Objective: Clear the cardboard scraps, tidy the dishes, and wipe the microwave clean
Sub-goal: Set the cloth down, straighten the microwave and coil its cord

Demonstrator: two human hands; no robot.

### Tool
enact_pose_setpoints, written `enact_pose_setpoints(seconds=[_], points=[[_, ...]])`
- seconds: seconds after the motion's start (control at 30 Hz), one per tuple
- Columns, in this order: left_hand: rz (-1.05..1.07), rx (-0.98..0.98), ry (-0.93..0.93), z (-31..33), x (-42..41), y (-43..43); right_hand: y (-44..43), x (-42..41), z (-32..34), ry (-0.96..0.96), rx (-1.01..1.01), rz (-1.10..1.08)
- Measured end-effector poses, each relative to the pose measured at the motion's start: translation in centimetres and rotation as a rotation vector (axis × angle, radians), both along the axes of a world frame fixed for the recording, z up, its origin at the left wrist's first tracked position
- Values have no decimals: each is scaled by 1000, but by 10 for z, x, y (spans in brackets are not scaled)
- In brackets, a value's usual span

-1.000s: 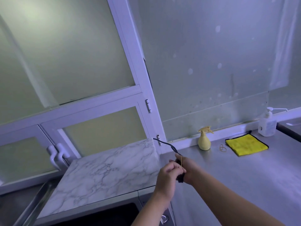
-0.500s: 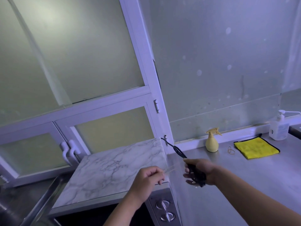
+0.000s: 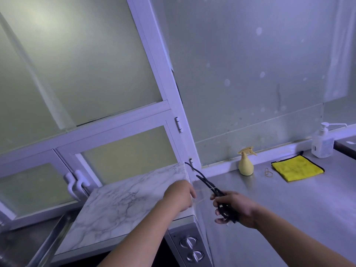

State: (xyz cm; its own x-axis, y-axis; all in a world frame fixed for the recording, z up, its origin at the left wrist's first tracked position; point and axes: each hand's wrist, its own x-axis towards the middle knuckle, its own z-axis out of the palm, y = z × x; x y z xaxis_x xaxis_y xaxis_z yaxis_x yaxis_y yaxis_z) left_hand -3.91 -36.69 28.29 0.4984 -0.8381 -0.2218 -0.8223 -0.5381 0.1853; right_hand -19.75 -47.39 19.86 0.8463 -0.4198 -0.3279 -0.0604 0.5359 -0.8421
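The microwave (image 3: 125, 209) has a marble-patterned top and two silver knobs (image 3: 189, 245) on its front. Its black power cord (image 3: 204, 180) runs from the back right corner into a folded bundle that my right hand (image 3: 237, 209) grips above the steel counter (image 3: 289, 218). My left hand (image 3: 180, 195) is over the microwave's right edge and pinches a thin pale rubber band (image 3: 202, 198), stretched taut toward the cord bundle. A folded yellow cloth (image 3: 296, 167) lies at the counter's back right.
A yellow spray bottle (image 3: 245, 164) stands by the wall, a loose rubber band (image 3: 268, 172) between it and the cloth. A white pump bottle (image 3: 322, 143) is at the far right. Frosted windows with white handles (image 3: 76, 182) rise behind the microwave. A steel sink edge (image 3: 44, 245) is at left.
My hands, together on the cord bundle a second ago, have drawn apart. The left hand moved left, stretching the rubber band, while the right keeps hold of the cord.
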Motion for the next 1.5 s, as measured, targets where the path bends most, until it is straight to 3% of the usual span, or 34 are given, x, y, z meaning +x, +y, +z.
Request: enact_pose_setpoints(seconds=[0.13,0.27,0.33,0.4,0.47,0.57,0.67,0.73,0.87,1.03,1.3,1.43,1.5], points=[[96,65,450,1,0,-24,-1,-6,-3,96,-285,-78],[359,-190,1029,-32,-16,-44,3,7,-17,308,-903,-252],[555,-367,1311,-54,-33,-53,7,12,-29,451,-1115,-278],[707,-513,1455,-70,-48,-60,13,15,-41,575,-1315,-266],[784,-600,1472,-79,-57,-66,16,12,-47,611,-1398,-187],[833,-621,1434,-83,-61,-71,23,-6,-47,483,-1292,-232],[813,-596,1401,-89,-61,-73,45,-29,-44,236,-1241,-762],[794,-580,1397,-94,-62,-74,56,-35,-41,199,-1085,-929],[762,-585,1414,-99,-66,-75,55,-34,-17,162,-450,-572],[753,-572,1418,-106,-69,-72,47,-28,-7,247,-343,-387],[817,-579,1313,-101,-69,-76,44,-36,-30,-130,183,-685],[818,-571,1184,-97,-73,-80,45,-46,-42,-355,272,-740],[799,-586,1211,-93,-75,-79,46,-47,-49,-345,179,-780]])
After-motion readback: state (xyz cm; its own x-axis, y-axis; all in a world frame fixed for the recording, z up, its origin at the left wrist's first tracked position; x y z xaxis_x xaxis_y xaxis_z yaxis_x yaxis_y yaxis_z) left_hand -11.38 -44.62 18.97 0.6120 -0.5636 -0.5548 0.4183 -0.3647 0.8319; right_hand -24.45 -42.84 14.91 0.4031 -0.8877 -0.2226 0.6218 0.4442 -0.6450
